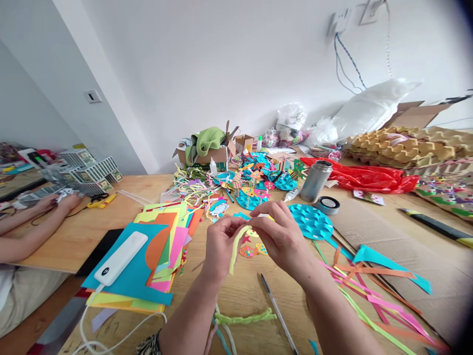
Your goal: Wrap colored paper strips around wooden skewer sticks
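Two hands pinch a yellow strip.
The left hand (219, 246) and right hand (281, 235) each grip the strip (236, 246) tight, above the surface (244, 291), near a blue paper disc (311, 222).

A plain white wall (221, 64) with sockets (338, 20) stands behind the wooden table (369, 217).

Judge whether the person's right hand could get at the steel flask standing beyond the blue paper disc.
Probably yes. The right hand pinches a yellow paper strip, but only the flat blue paper disc lies between it and the steel flask.
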`<state>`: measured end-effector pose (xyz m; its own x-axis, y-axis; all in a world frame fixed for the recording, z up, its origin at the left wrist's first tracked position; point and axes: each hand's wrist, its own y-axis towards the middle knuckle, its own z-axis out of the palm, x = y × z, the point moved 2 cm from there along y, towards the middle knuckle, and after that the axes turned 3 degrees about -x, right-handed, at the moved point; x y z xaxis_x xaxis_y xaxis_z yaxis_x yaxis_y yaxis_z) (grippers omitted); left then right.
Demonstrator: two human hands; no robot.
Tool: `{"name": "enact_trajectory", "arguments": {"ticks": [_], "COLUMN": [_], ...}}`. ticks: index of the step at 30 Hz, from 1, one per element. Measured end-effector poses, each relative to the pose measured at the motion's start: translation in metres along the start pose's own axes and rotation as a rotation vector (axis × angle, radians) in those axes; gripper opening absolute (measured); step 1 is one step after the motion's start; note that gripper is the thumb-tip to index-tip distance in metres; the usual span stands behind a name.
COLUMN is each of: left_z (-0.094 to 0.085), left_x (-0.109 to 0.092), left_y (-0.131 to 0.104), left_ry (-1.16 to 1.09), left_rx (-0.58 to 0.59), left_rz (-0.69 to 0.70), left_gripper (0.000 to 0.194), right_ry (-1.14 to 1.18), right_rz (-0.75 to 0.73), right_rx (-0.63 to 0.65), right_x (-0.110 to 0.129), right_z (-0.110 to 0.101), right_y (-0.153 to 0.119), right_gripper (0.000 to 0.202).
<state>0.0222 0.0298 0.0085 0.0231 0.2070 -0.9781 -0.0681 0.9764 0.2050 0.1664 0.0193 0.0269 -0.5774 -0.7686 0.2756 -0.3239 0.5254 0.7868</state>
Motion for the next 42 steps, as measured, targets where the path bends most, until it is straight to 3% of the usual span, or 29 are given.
{"name": "enact_trajectory", "arguments": {"ticks": [4,9,14,21,23,25,28,31,33,37,42], "left_z": [0.001,0.0,-0.002,-0.001,-0.002,-0.004,-0.007,-0.007,-0.007,-0.008,-0.008], "left_x": [0.005,0.012,0.007,-0.001,-0.003,-0.005,-0.009,-0.01,-0.011,-0.01,-0.011], "left_y": [0.001,0.003,0.004,0.0,-0.001,-0.001,-0.002,-0.004,-0.005,-0.006,-0.005], "left_ry": [0.162,0.157,0.142,0.096,0.086,0.065,0.026,-0.027,-0.072,-0.171,-0.307], "left_rx": [0.074,0.131,0.216,0.245,0.241,0.23,0.247,0.31,0.337,0.33,0.242], "left_rz": [0.106,0.058,-0.028,-0.018,-0.022,-0.038,-0.083,-0.138,-0.177,-0.279,-0.305], "left_gripper": [0.012,0.008,0.01,0.013,0.012,0.011,0.012,0.014,0.017,0.022,0.025], "right_ry": [0.115,0.26,0.344,0.546,0.549,0.495,0.411,0.384,0.352,0.303,0.314], "right_rz": [0.143,0.441,0.527,0.64,0.644,0.625,0.437,0.21,0.154,0.147,0.329], "right_rx": [0.079,0.093,0.106,0.215,0.2,0.096,-0.062,0.004,0.076,0.104,0.12], "right_x": [-0.008,-0.014,-0.012,-0.012,-0.013,-0.013,-0.01,-0.005,-0.004,-0.004,0.002], "right_z": [0.004,0.006,0.001,-0.002,-0.003,-0.006,-0.013,-0.017,-0.017,-0.015,-0.012], "right_y": [0.0,-0.002,0.0,0.0,-0.002,-0.002,-0.002,-0.001,0.0,0.001,0.002], "right_gripper": [0.014,0.01,0.011,0.023,0.025,0.023,0.013,0.022,0.026,0.016,0.012]}}
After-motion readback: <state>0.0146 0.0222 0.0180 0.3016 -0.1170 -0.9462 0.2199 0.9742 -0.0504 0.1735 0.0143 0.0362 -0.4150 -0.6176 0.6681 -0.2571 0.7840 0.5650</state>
